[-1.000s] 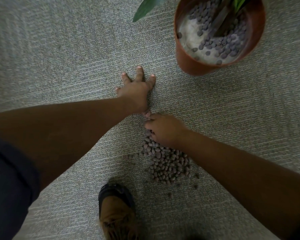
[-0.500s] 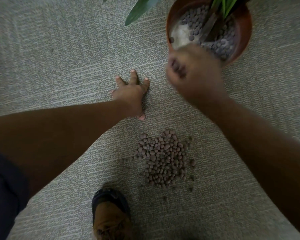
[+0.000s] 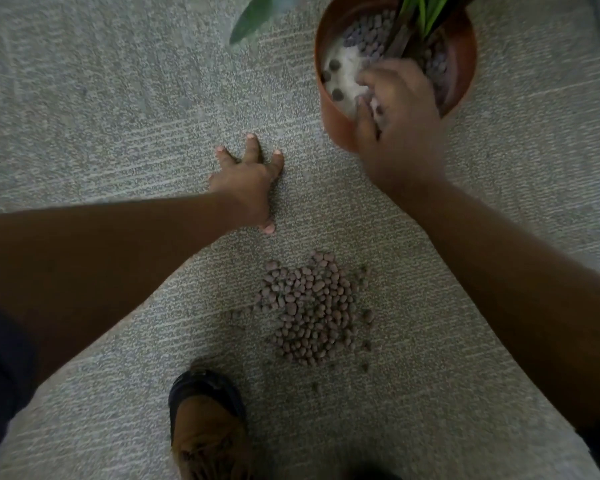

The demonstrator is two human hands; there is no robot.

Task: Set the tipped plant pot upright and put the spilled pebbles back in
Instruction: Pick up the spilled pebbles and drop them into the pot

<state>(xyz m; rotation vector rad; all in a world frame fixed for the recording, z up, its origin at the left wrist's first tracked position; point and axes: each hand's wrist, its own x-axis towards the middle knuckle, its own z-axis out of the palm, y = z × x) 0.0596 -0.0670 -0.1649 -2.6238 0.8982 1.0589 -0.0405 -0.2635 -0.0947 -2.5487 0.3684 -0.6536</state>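
The terracotta plant pot (image 3: 336, 123) stands upright on the carpet at the top right, with grey pebbles and white filling around green leaves. My right hand (image 3: 400, 123) hovers over the pot's near rim, blurred, fingers loosened and spread, with a few pebbles showing under the palm. My left hand (image 3: 248, 183) rests flat on the carpet with its fingers spread, left of the pot. A pile of spilled pebbles (image 3: 312, 310) lies on the carpet between my arms, below both hands.
A brown shoe with a dark toe (image 3: 207, 420) stands on the carpet just below and left of the pebble pile. One long green leaf (image 3: 253, 19) reaches out left of the pot. Grey carpet (image 3: 101, 98) covers the floor all round.
My right hand left the pebble pile with a handful, rose to the pot and now loosens its fingers over it. The pile is smaller. My left hand stayed planted.
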